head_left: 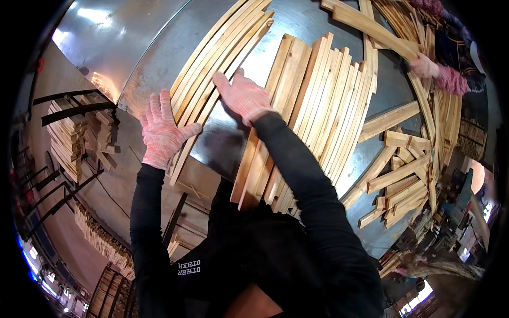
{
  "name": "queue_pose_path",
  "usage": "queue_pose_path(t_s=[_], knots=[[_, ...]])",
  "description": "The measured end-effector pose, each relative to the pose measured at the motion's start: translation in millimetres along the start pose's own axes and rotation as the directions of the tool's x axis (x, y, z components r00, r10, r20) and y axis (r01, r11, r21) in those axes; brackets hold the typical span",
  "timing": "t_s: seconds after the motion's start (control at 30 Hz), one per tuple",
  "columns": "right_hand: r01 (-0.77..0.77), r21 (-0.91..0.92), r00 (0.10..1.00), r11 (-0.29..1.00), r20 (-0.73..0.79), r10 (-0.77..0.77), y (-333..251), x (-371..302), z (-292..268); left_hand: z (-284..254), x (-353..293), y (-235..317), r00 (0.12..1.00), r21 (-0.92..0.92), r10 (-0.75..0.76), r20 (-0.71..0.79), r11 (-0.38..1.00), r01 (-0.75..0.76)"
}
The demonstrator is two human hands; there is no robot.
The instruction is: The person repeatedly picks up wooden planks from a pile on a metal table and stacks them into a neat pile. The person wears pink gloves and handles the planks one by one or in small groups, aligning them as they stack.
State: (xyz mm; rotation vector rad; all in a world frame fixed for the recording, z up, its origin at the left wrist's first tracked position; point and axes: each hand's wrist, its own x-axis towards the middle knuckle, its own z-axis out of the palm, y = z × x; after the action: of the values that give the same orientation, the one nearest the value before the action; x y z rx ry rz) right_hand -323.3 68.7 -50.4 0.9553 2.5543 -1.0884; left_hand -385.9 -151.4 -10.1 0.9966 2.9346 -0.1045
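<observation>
My left hand (163,130), in a pink-and-white knit glove, lies along the left side of a row of long wooden strips (217,61). Its fingers are stretched out and the thumb reaches over the near end of the strips. On the right side of that row, my right hand (244,97), gloved alike, touches the outermost strip with thumb and fingers apart. Under my right forearm lies a second, wider row of wooden strips (323,90), several set side by side, with near ends jutting past the table's edge.
The strips lie on a shiny metal table (159,37). At the right, a co-worker's gloved hand (424,66) holds a wooden board (371,26). Short wood pieces (400,196) are heaped at the table's right. Stacked strips (66,138) stand on a rack at left.
</observation>
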Motion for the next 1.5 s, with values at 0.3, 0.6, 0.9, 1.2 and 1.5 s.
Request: queue_pose_path(t_s=[0.3,0.6,0.9,1.2,1.5], knots=[[0.405,-0.395,0.703,0.825,-0.443,-0.557,104,-106,-41,46,-82,164,0.997,-0.555,0.075,-0.033,0.828,-0.081],[0.048,-0.431,0.86,0.901,-0.442,-0.257,169,-158,-51,5,-57,200,0.819,-0.617,0.025,0.573,0.671,0.411],[0.124,0.975,0.988,0.187,-0.104,-0.112,48,-171,-87,-83,-96,192,0.961,-0.651,0.19,-0.2,0.707,-0.275],[0.587,-0.228,0.772,0.777,0.446,-0.452,20,-147,-282,-218,13,169,0.564,0.187,0.743,-0.361,0.65,-0.736],[0.246,0.161,0.656,0.956,-0.754,-0.042,194,-203,-248,-66,-20,161,0.929,-0.374,0.049,0.368,0.922,0.099]])
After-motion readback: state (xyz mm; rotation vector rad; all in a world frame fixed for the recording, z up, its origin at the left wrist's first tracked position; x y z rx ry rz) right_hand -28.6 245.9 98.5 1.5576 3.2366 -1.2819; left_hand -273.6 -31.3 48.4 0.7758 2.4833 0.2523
